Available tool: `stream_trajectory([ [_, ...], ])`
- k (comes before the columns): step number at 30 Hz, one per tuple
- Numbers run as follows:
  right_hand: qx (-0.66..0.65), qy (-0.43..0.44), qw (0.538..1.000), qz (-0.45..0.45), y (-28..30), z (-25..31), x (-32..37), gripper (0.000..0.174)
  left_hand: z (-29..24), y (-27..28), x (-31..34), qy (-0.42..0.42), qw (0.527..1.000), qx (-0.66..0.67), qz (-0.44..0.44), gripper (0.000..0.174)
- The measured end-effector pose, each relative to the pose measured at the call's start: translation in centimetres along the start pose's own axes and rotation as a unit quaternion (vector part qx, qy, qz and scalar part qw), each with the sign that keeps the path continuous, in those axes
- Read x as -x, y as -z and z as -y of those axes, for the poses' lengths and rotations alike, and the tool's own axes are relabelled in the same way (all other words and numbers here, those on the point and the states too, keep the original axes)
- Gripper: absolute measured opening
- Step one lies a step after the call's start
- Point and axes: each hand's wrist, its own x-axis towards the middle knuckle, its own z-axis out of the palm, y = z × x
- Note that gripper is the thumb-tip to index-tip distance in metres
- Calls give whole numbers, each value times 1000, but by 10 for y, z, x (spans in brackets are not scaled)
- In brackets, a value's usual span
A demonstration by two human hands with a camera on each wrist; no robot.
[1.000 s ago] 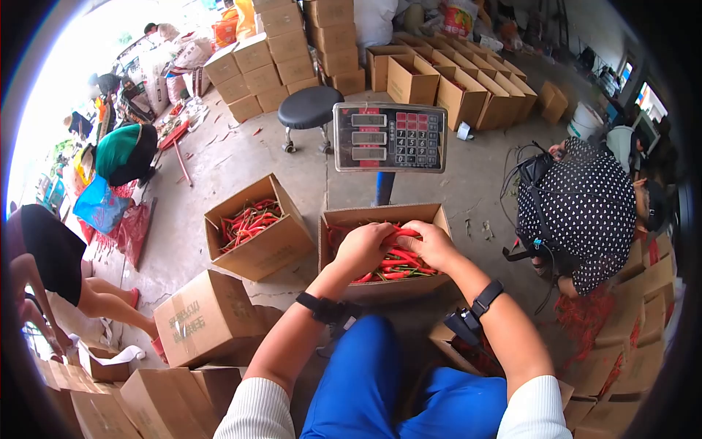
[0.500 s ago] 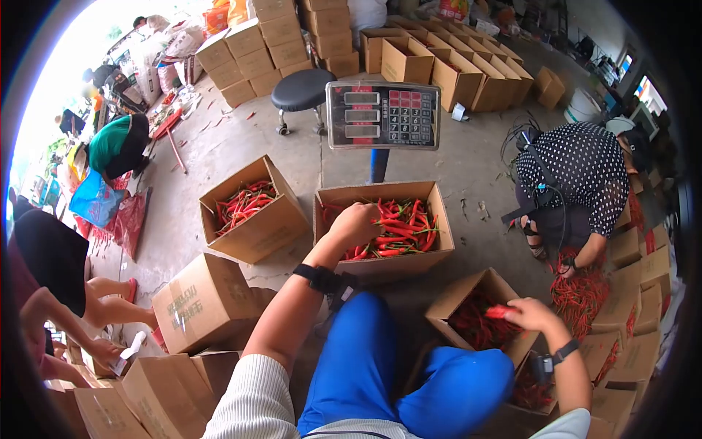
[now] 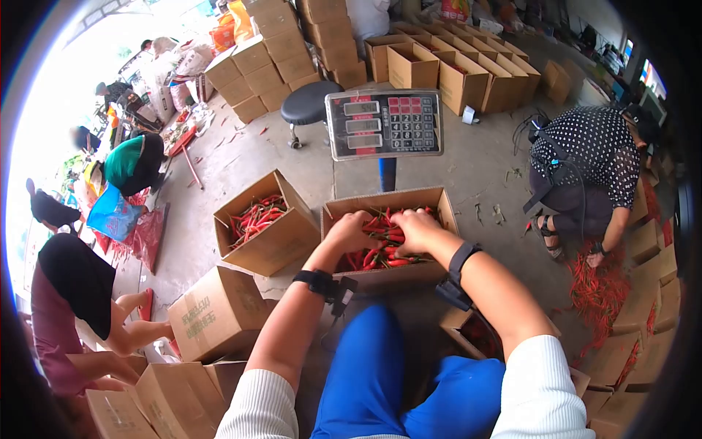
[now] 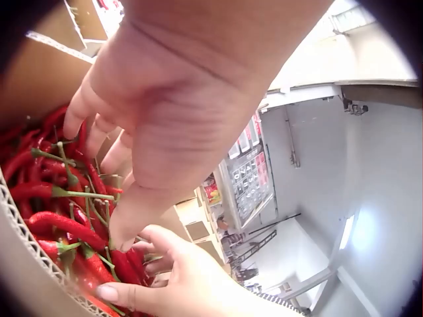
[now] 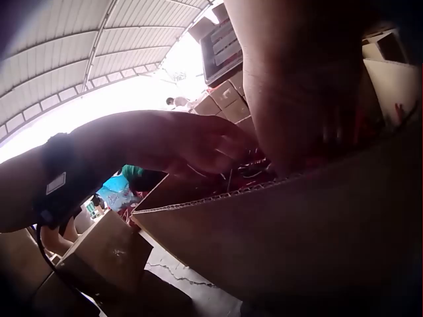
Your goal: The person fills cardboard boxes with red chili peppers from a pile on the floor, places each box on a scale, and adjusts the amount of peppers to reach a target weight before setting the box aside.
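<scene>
Red chili peppers (image 3: pixel 386 233) with green stems fill an open cardboard box (image 3: pixel 395 275) in front of me. My left hand (image 3: pixel 348 233) reaches over its left side, fingers spread and lowered onto the peppers. In the left wrist view, the left thumb and fingertips touch peppers (image 4: pixel 63 228) without closing round any. Opposite it, my right hand (image 3: pixel 418 231) lies on the peppers at the box's right half, thumb apart from the fingers. The right wrist view is dark; the box wall hides part of the fingers there.
Behind the box stands a scale display (image 3: pixel 384 124). Another box of peppers (image 3: pixel 274 245) sits to the left, and one (image 3: pixel 468 333) by my right knee. A person in a dotted top (image 3: pixel 585 157) crouches at right over a pepper heap (image 3: pixel 596 285). A stool (image 3: pixel 306 102) stands beyond.
My right hand went to the box by my knee, lifted red peppers there, and is back in the front box. The left hand stayed over the front box, its fingers now more spread.
</scene>
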Motion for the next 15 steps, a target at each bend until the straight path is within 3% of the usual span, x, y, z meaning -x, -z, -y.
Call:
stream_trajectory([
  [1,32,-1,999,5,-5,5,-1,65,1,-5,-3,-24,1000,-3,11,69],
  [3,13,8,1000,-14,-4,6,-5,44,1,-17,-8,-48,996,-68,23,69],
  [6,14,45,999,-12,8,4,-4,19,-17,-16,0,14,987,-150,64,60],
  [11,16,94,994,-54,24,-1,3,18,-36,7,2,3,988,-153,34,35],
  [13,-4,97,992,-78,44,5,18,20,-40,26,6,-81,985,-150,25,25],
  [15,5,96,991,-91,52,8,31,24,-55,41,16,-88,986,-138,3,23],
])
